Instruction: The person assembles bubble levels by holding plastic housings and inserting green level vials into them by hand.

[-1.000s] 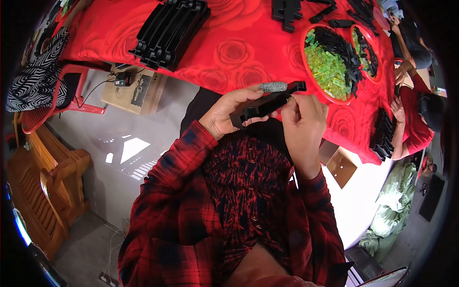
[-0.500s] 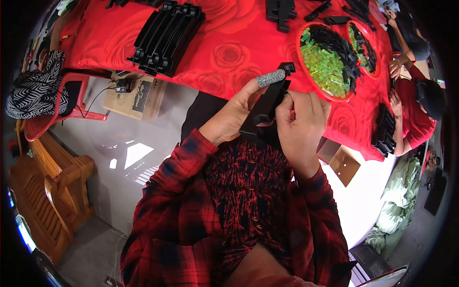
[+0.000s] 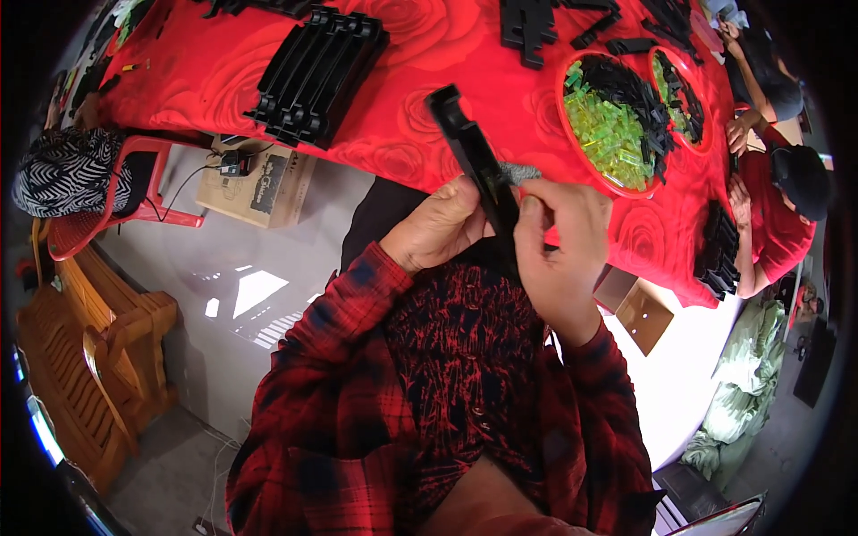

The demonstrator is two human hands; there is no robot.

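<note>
A long black plastic part (image 3: 478, 156) slants up and left in front of my body, above the table's near edge. My left hand (image 3: 438, 223) is closed around its middle, thumb on the near side. A grey wrapping on one left finger shows beyond the part. My right hand (image 3: 569, 246) is closed against the part's right edge, with thumb and fingers pinched there. Whether a small piece lies between those fingertips is hidden. Right of my hands, a red-rimmed round tray (image 3: 562, 116) holds yellow-green translucent pieces (image 3: 608, 134) and small black strips (image 3: 630, 85).
A stack of long black parts (image 3: 317, 76) lies at the left on the red rose-patterned tablecloth (image 3: 420, 98). A second round tray (image 3: 709, 125) and more black parts (image 3: 527, 27) sit farther off. Co-workers sit at both sides. A cardboard box (image 3: 246, 188) stands below the table.
The black part has turned in my hands, its far end swinging to the left and its hollow side now showing. My left wrapped finger has gone behind it. My right hand stays close beside it.
</note>
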